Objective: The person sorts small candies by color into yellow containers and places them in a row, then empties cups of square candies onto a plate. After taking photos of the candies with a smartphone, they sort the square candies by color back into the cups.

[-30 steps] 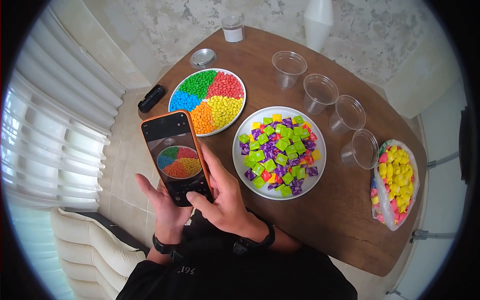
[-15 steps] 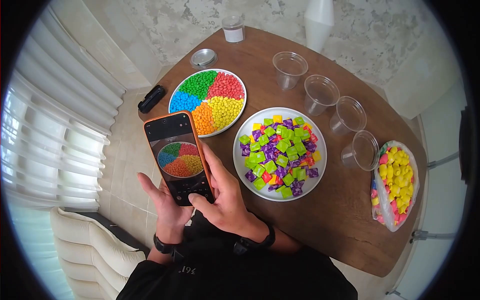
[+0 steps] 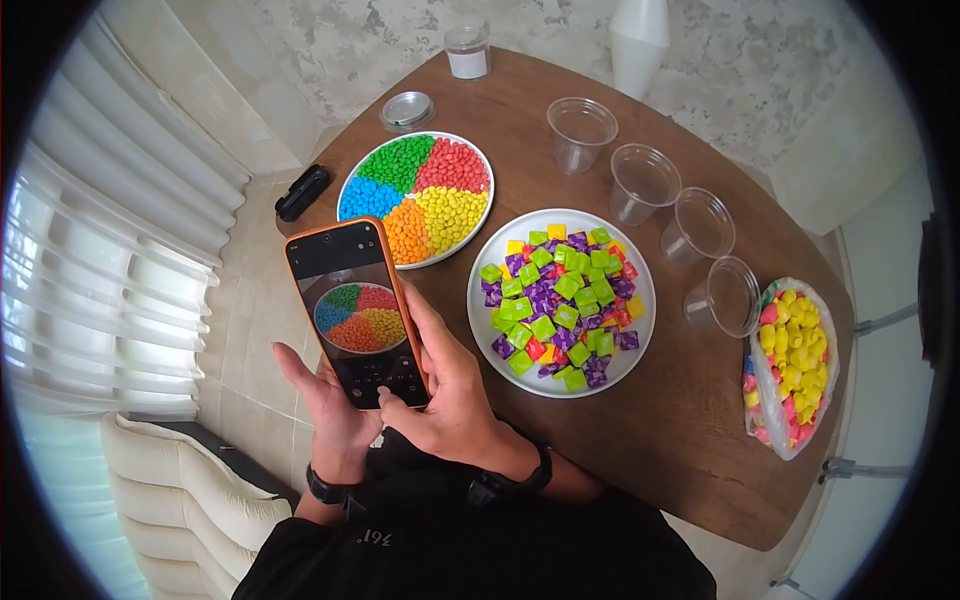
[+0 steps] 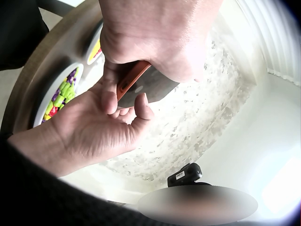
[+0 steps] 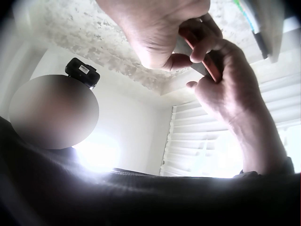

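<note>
In the head view an orange-cased smartphone point(image 3: 358, 325) is held upright over the near left table edge. Its lit screen shows a round plate of coloured candies. My right hand point(image 3: 455, 400) grips its right side, thumb on the lower screen. Below and left, my left hand point(image 3: 338, 415) supports the phone, thumb stretched outward and other fingers hidden behind it. The left wrist view shows a left fingertip point(image 4: 110, 104) curled over the case edge. Beyond the phone lies a white plate point(image 3: 487, 208) of small candies point(image 3: 452, 168) grouped by colour: green, red, yellow, orange and blue.
Right of the hands a white plate point(image 3: 484, 330) holds wrapped square candies point(image 3: 565, 290). Several clear plastic cups point(image 3: 645, 185) curve along the far right side, near an opened bag point(image 3: 795, 350) of yellow and pink pieces. A lidded jar point(image 3: 467, 55) and a black object point(image 3: 303, 193) stand at the table's left edge.
Both hands keep hold of the phone almost in place. The plates and cups shift only slightly within the head view.
</note>
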Demonstrator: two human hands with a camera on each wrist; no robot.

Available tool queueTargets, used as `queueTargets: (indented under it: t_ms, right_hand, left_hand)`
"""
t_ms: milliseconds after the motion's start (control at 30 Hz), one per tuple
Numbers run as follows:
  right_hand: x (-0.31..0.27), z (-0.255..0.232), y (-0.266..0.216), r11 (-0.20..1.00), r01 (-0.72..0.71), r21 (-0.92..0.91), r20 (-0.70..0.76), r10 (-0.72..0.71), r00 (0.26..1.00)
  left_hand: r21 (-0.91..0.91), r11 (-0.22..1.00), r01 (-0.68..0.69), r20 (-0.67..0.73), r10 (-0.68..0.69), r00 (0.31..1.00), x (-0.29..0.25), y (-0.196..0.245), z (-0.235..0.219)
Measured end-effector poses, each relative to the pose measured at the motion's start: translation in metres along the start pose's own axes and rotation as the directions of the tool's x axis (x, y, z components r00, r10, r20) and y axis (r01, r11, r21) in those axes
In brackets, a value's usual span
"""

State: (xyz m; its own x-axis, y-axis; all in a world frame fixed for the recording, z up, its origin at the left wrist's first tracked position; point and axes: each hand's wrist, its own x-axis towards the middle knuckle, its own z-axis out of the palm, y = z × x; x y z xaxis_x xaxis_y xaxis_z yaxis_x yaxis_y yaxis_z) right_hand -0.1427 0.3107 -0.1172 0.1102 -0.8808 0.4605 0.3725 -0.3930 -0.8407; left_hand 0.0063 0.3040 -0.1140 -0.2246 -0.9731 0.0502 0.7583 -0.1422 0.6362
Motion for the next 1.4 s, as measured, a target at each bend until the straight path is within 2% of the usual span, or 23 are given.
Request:
queueTargets:
  t_ms: [467,567,633,967,1067,1167,1267,1333,1367,1400]
  right_hand:
    - [0.0,-0.001,0.0,1.0,-0.017,-0.015,0.002,0.017,1.0]
    - [0.0,-0.001,-0.001,0.998,-0.051,0.03,0.014,0.051,0.999]
    - [0.0,-0.001,0.0,1.0,0.002,-0.029,0.004,-0.002,1.0]
    - [0.001,-0.002,-0.002,1.0,-0.012,-0.001,0.012,0.012,1.0]
    - [-0.001,-0.001,-0.004,1.0,-0.012,0.002,0.005,0.012,1.0]
    - [-0.008,0.001,-0.006,0.995,-0.072,0.069,-0.06,0.076,0.995]
    - [-0.023,-0.008,-0.018,0.999,-0.043,-0.009,-0.089,0.042,0.995]
    - [-0.034,-0.021,-0.039,0.952,-0.229,-0.205,-0.032,0.227,0.973]
    - [-0.041,-0.022,-0.036,0.961,-0.164,-0.222,-0.064,0.153,0.986]
    - [-0.047,-0.025,-0.042,0.962,-0.162,-0.222,-0.062,0.151,0.987]
  left_hand:
    - [0.008,1.0,-0.019,-0.012,0.019,1.0,-0.001,0.0,0.001]
    - [-0.04,0.999,0.003,0.032,-0.001,0.999,-0.001,0.0,0.001]
    - [0.011,1.0,-0.01,-0.028,0.01,1.0,-0.001,0.0,0.004]
    - [0.041,0.999,-0.009,-0.033,0.011,0.999,-0.002,0.0,0.002]
    - [0.041,0.999,-0.005,-0.009,0.005,1.0,-0.003,0.0,0.002]
    - [0.011,1.0,0.011,0.058,-0.011,0.998,-0.005,-0.002,0.004]
    - [0.014,0.998,0.067,0.051,-0.068,0.996,-0.015,-0.007,0.003]
    - [-0.086,0.984,0.155,0.141,-0.142,0.98,-0.02,-0.014,0.002]
    - [-0.142,0.971,0.194,-0.029,-0.2,0.979,-0.025,-0.019,0.011]
    - [-0.142,0.971,0.192,-0.028,-0.198,0.98,-0.027,-0.022,0.013]
